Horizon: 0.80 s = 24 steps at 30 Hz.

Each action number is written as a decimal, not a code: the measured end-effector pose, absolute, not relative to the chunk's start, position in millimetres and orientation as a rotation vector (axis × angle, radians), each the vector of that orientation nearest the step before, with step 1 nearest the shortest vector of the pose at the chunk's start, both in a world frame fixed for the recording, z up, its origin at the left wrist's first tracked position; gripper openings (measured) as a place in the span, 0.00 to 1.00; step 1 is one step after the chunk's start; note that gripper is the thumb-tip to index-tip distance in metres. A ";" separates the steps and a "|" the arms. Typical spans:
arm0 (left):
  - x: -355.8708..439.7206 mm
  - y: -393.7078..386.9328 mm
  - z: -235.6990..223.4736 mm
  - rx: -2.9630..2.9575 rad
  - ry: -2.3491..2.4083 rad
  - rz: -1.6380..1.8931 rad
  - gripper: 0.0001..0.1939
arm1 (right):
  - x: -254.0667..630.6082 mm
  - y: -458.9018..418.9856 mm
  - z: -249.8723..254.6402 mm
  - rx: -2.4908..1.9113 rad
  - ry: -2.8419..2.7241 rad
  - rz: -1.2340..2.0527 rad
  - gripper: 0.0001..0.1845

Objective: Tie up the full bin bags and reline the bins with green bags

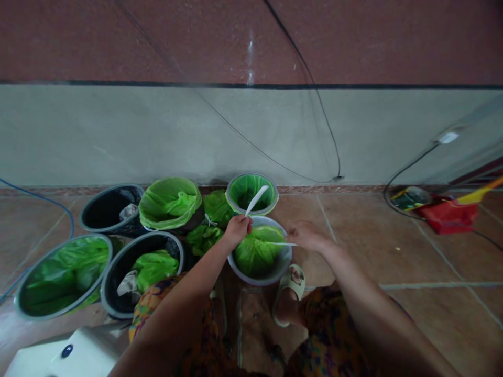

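Bins [285, 257], six — left hand [237, 230], right hand [309, 235], one white strip [258, 199] each.

Head-worn, the single view faces forward and down, with forearms [196, 272] close at the bottom, bins [283, 264] farther off at left and centre, wall [157, 131] across the top.

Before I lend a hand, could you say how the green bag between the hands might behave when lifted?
The green bag would probably be floppy, as its film looks thin and creased. It may rub the pale bin, whose rim surrounds it.
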<state>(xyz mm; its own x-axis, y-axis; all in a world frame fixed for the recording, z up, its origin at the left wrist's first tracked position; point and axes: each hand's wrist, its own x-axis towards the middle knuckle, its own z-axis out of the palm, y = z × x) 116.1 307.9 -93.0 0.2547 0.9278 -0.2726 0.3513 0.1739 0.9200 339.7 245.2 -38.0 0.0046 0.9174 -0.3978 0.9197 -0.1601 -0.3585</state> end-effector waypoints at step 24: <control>149.9 284.4 -101.6 1.709 0.787 0.328 0.12 | 325.1 240.0 -63.8 2.018 2.475 -1.036 0.10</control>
<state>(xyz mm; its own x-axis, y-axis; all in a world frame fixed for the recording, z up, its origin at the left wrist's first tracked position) 149.9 284.4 -101.6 0.7347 0.6530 -0.1840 0.3293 -0.1061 0.9382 325.1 240.0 -63.8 -0.2627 0.9420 -0.2087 0.8098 0.0977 -0.5786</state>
